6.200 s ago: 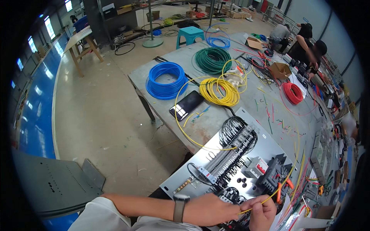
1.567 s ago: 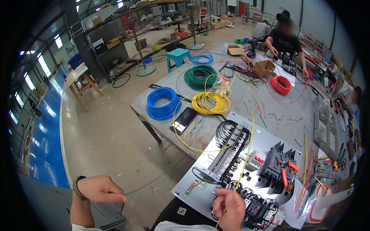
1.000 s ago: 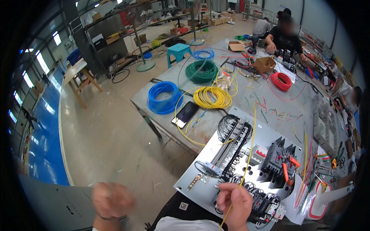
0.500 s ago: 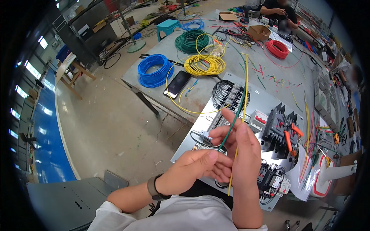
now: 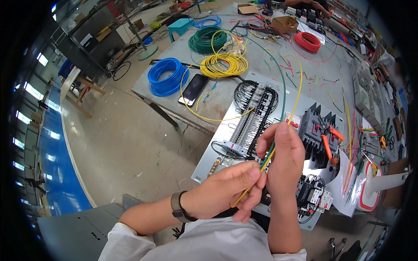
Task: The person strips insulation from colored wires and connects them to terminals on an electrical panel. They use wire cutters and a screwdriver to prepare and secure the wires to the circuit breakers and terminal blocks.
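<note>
My left hand (image 5: 235,187), with a watch strap on its wrist, pinches a yellow wire (image 5: 299,93) and a green wire (image 5: 284,102) side by side between thumb and forefinger. Just above it, my right hand (image 5: 285,156) curls its fingers around the same two wires. Both run up past it and bend over the table, while the yellow one's lower end sticks out below my left hand. Beneath my hands lies a metal mounting plate (image 5: 203,170) carrying a terminal strip (image 5: 246,126) with looped black wires. My right hand hides part of the plate.
Orange-handled pliers (image 5: 325,147) rest on a black finned block (image 5: 310,127) at right. Blue (image 5: 167,77), yellow (image 5: 223,66), green (image 5: 208,40) and red (image 5: 307,42) wire coils lie farther back, with a phone (image 5: 193,89) near the left edge. A person's hands (image 5: 320,6) show at the far side.
The green wire has come against the yellow one, and my left thumb and forefinger now pinch both. My right fingers have curled in around them. The yellow wire's upper part bends more.
</note>
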A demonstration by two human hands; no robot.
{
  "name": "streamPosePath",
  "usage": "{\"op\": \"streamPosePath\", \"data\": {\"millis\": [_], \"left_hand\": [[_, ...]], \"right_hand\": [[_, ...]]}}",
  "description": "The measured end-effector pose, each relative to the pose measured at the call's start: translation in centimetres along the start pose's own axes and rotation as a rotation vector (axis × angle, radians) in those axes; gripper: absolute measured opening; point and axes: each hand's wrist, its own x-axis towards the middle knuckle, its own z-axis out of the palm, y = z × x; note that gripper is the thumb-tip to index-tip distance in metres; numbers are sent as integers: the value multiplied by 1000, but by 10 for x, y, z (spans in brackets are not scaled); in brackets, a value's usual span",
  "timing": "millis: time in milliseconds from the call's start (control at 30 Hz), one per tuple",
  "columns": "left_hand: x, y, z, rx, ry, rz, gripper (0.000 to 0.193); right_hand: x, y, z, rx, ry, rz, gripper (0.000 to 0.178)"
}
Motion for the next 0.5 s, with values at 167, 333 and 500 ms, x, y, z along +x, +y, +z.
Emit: {"op": "streamPosePath", "data": {"millis": [167,333,500], "left_hand": [[5,3,7,27,31,-16,37],[11,3,12,57,69,-29,36],[12,3,10,35,42,-71,35]], "right_hand": [[0,1,-6,-17,70,55,45],[-2,6,-11,62,123,76,45],[-2,12,-13,124,145,102,46]]}}
